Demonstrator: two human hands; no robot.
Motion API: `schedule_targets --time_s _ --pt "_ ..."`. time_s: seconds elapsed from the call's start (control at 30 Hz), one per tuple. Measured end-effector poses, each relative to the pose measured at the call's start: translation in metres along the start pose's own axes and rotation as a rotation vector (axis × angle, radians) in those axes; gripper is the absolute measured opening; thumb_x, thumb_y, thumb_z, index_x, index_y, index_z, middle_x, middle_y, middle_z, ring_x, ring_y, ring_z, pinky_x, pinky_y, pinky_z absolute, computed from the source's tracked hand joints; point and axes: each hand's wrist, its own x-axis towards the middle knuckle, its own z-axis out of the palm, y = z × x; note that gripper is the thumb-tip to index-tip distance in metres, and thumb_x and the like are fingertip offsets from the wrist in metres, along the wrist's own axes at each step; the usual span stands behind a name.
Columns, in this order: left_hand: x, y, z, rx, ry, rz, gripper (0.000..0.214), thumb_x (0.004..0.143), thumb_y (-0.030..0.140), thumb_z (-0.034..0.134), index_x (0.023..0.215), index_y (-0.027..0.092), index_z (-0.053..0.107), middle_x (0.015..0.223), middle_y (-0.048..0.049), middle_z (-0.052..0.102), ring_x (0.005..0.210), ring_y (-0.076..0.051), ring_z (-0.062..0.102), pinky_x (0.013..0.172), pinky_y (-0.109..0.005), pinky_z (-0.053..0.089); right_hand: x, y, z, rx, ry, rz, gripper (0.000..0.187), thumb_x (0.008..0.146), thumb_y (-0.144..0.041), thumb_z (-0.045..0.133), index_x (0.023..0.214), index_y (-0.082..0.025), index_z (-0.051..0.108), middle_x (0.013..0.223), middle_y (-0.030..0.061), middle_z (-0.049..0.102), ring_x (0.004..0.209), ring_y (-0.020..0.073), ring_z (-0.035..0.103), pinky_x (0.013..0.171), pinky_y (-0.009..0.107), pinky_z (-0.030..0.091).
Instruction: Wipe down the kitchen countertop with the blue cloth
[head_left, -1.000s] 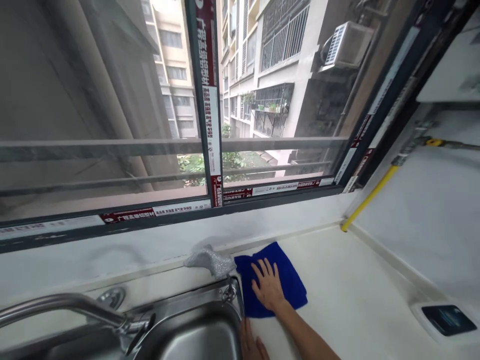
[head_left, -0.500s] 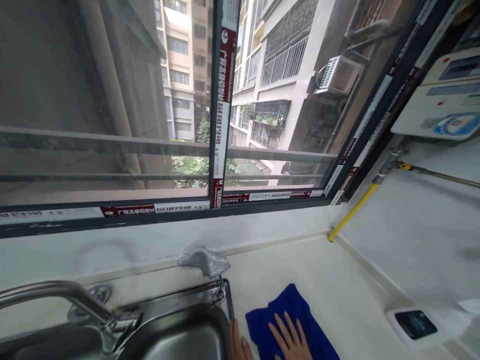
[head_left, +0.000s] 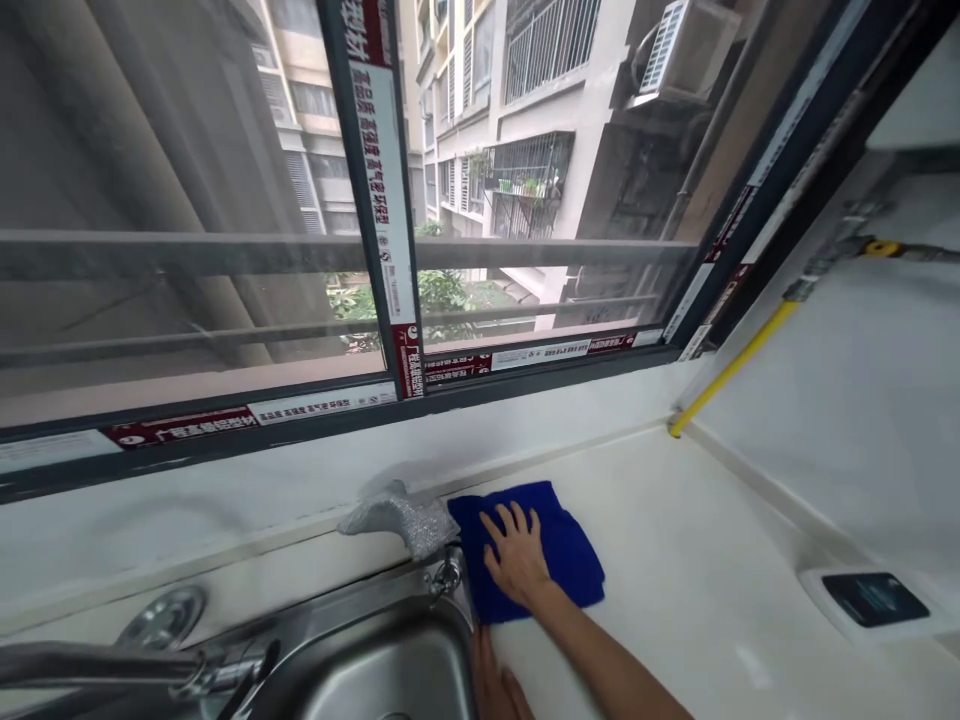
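Observation:
A blue cloth (head_left: 566, 540) lies spread on the white countertop (head_left: 637, 500), its left edge by the corner of the steel sink. Flat on top of it presses my right hand (head_left: 517, 555), fingers spread. My left hand (head_left: 495, 680) rests lower down along the right rim of the sink (head_left: 360, 660), fingers straight, partly cut off by the bottom of the view. A crumpled silvery wrap (head_left: 405, 515) sits behind the sink corner and meets the cloth's upper left edge.
A metal faucet (head_left: 172, 668) reaches over the sink at left. A yellow gas pipe (head_left: 739, 365) comes down to the counter's back corner. On the right lies a white device with a dark panel (head_left: 874, 598). A framed window (head_left: 405, 390) runs behind the counter.
My right hand has slid the blue cloth away from me and leftward, up to the silvery wrap. The left hand stays by the sink rim. The view has shifted somewhat.

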Motion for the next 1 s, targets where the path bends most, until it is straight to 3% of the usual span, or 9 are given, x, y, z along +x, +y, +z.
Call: schedule_targets --time_s 0.1,0.23,0.33,0.47,0.63,0.83,1.0 --pt "0.000 -0.007 -0.002 0.055 -0.072 -0.038 0.067 0.096 0.027 0.023 0.153 -0.007 0.029 0.158 -0.0252 0.034 0.151 -0.032 0.025 0.125 -0.051 0.032 0.028 -0.019 -0.010 0.060 -0.022 -0.183 0.061 0.101 -0.048 0.038 0.160 -0.038 0.023 0.158 0.0069 0.036 0.148 0.0363 0.021 0.119 0.065 0.011" --pt "-0.001 -0.012 -0.008 0.074 -0.155 -0.029 0.071 0.096 0.031 0.026 0.156 -0.007 0.021 0.160 -0.0239 0.031 0.153 -0.031 0.020 0.127 -0.048 0.029 0.054 -0.039 -0.017 0.067 -0.062 -0.248 0.059 0.097 -0.047 0.045 0.154 -0.034 0.037 0.154 0.0091 0.038 0.142 0.0387 0.026 0.114 0.068 0.020" --pt "-0.002 -0.006 -0.009 0.030 -0.056 -0.016 0.071 0.098 0.034 0.020 0.156 -0.007 0.016 0.159 -0.0263 0.032 0.154 -0.028 0.019 0.128 -0.046 0.026 0.064 -0.045 -0.015 0.067 -0.030 -0.219 0.056 0.095 -0.045 0.046 0.150 -0.031 0.043 0.150 0.0112 0.040 0.137 0.0385 0.030 0.109 0.068 0.027" --pt "-0.002 0.005 -0.009 -0.009 0.049 -0.006 0.067 0.100 0.035 0.015 0.153 -0.005 0.020 0.155 -0.0310 0.034 0.153 -0.027 0.023 0.128 -0.047 0.026 0.067 -0.038 -0.011 0.075 0.024 -0.198 0.050 0.097 -0.043 0.044 0.146 -0.032 0.048 0.138 0.0108 0.049 0.129 0.0329 0.037 0.107 0.060 0.032" --pt "-0.002 0.007 -0.014 0.030 0.061 0.021 0.065 0.100 0.034 0.019 0.156 0.000 0.019 0.155 -0.0275 0.037 0.151 -0.029 0.029 0.126 -0.047 0.031 0.068 -0.006 -0.015 0.067 0.051 -0.157 0.044 0.100 -0.043 0.041 0.142 -0.035 0.054 0.131 0.0092 0.052 0.121 0.0299 0.040 0.103 0.051 0.032" --pt "-0.004 0.020 -0.018 -0.162 0.270 0.023 0.057 0.099 0.029 0.037 0.154 0.012 0.037 0.153 -0.0178 0.046 0.145 -0.028 0.040 0.125 -0.042 0.030 0.064 0.070 -0.022 0.030 0.136 -0.055 0.039 0.099 -0.038 0.048 0.137 -0.038 0.060 0.128 0.0085 0.055 0.116 0.0279 0.042 0.095 0.045 0.031" --pt "-0.003 0.030 -0.020 -0.173 0.271 0.012 0.058 0.098 0.030 0.039 0.154 0.013 0.038 0.153 -0.0191 0.045 0.145 -0.030 0.040 0.125 -0.044 0.030 0.055 0.122 -0.026 0.011 0.226 0.064 0.038 0.099 -0.035 0.050 0.135 -0.037 0.062 0.128 0.0079 0.056 0.114 0.0260 0.043 0.094 0.042 0.029"
